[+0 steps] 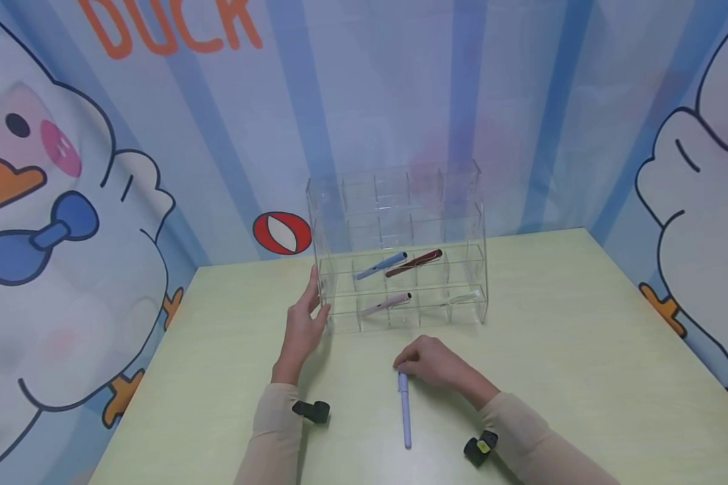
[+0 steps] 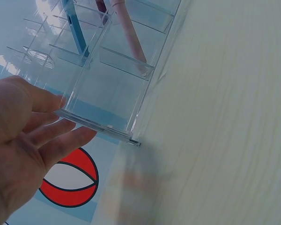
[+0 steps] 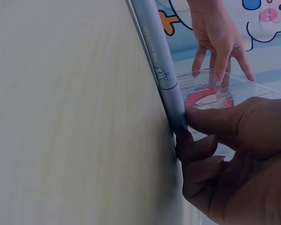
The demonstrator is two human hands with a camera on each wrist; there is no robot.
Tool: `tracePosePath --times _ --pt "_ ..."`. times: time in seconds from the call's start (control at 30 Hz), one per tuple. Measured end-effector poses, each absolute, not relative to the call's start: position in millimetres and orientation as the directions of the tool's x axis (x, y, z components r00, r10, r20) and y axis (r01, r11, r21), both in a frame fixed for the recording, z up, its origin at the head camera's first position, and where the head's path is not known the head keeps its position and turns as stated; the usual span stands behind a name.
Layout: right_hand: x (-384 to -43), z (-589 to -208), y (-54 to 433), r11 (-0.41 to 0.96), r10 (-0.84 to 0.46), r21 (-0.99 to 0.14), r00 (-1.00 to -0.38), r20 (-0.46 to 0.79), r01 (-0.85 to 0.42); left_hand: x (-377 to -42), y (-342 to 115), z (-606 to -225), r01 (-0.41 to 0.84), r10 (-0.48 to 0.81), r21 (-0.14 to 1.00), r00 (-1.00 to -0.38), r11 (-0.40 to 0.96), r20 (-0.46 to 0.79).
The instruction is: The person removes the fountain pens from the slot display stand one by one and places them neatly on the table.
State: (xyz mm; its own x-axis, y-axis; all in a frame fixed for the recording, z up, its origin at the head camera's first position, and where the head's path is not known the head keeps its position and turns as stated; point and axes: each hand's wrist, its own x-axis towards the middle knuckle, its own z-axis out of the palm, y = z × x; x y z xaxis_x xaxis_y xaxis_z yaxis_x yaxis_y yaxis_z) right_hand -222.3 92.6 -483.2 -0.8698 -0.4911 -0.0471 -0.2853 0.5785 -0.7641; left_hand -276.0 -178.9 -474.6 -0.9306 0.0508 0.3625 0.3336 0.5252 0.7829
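A clear tiered rack (image 1: 484,269) stands on the table, its left side panel (image 2: 100,128) held between the thumb and fingers of my left hand (image 1: 302,330). In front of it, my right hand (image 1: 433,362) pinches the far end of a lavender pen (image 1: 406,411). The right wrist view shows small lettering and a cartoon print on this pen (image 3: 157,56), which lies along the tabletop. Slanting in the rack's lower tiers are a blue pen (image 1: 381,266), a dark red pen (image 1: 414,263), a pink pen (image 1: 388,303) and a whitish pen (image 1: 461,298).
The pale wood-grain table (image 1: 558,350) carries the rack near its back edge. Behind it hangs a striped blue backdrop (image 1: 388,101) with cartoon ducks at both sides. Dark wrist cameras sit on both sleeves. The rack's upper tiers have thin clear dividers.
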Motion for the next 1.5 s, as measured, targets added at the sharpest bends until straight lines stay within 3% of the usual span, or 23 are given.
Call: tracePosePath --times 0.63,1.3,1.5 --pt "-220.7 -481.6 90.8 0.596 -0.533 -0.729 -0.845 -0.046 -0.336 -276.7 -179.7 -475.4 0.341 0.058 0.782 -0.929 0.522 0.366" --pt "-221.0 -475.2 91.5 0.598 -0.433 -0.766 -0.899 -0.063 -0.234 -276.3 -179.1 -475.0 0.361 0.064 0.775 -0.920 0.519 0.386" --pt "-220.0 -463.7 95.7 0.583 -0.453 -0.766 -0.891 -0.029 -0.271 -276.2 -179.4 -475.0 0.358 0.062 0.774 -0.921 0.522 0.384"
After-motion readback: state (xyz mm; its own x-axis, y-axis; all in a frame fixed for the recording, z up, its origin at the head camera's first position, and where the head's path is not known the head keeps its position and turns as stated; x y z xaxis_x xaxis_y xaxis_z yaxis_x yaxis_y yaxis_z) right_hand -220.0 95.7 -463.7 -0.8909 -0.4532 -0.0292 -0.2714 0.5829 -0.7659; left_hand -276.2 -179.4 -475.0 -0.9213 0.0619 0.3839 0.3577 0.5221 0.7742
